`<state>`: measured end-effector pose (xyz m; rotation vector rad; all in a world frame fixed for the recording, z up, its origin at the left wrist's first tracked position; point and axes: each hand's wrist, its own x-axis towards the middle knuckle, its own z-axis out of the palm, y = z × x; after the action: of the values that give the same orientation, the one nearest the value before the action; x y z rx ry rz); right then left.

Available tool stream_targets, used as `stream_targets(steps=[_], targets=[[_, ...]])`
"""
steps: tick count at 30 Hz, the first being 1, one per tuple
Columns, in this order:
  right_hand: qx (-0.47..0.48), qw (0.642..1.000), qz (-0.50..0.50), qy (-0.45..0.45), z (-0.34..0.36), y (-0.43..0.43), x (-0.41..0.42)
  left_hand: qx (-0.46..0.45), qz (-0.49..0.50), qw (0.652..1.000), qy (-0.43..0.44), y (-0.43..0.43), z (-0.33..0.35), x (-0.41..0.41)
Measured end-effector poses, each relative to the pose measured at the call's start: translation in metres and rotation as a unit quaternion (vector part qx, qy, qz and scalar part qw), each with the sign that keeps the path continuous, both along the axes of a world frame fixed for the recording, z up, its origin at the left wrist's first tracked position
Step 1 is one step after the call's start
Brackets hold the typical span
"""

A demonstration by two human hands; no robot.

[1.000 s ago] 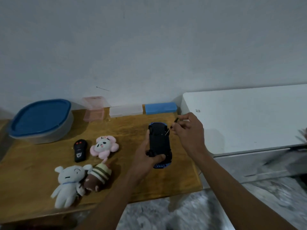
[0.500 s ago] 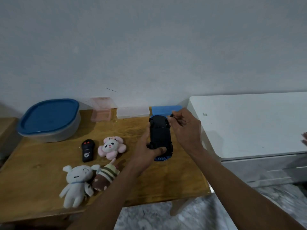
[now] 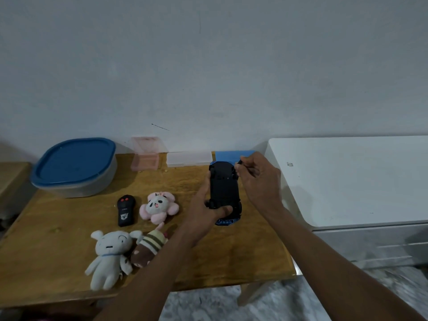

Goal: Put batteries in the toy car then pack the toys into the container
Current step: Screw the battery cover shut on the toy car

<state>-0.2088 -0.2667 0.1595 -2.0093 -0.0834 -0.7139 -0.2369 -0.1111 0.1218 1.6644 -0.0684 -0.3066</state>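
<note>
At the near edge of a wooden table [image 3: 46, 262], a white plush dog [image 3: 108, 256] and a striped plush [image 3: 150, 244] lie touching. A black remote control [image 3: 125, 210] and a pink panda plush [image 3: 158, 206] sit just beyond them. Further in, a person's left hand [image 3: 206, 212] grips the near end of the toy car [image 3: 224, 188], thumb curled over its black underside and fingers along its left flank. The car is held belly-up over the table's right part, its long axis running straight away from the person. The right hand [image 3: 259, 181], farther and to the right, pinches a thin dark tool [image 3: 239, 162] at the car's far right corner. It is probably a small screwdriver, though too small to tell. The chassis lies to the left of those fingertips. Against the wall wait the blue-lidded container [image 3: 74, 167] and a row of small plastic boxes [image 3: 188, 158].
</note>
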Motion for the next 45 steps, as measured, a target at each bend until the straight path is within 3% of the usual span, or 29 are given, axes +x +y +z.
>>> stream_targets(steps=[45], targets=[[-0.025,0.999,-0.005,0.025,-0.003,-0.002,-0.016,0.004,-0.012,1.0,0.014,0.002,-0.01,-0.012]])
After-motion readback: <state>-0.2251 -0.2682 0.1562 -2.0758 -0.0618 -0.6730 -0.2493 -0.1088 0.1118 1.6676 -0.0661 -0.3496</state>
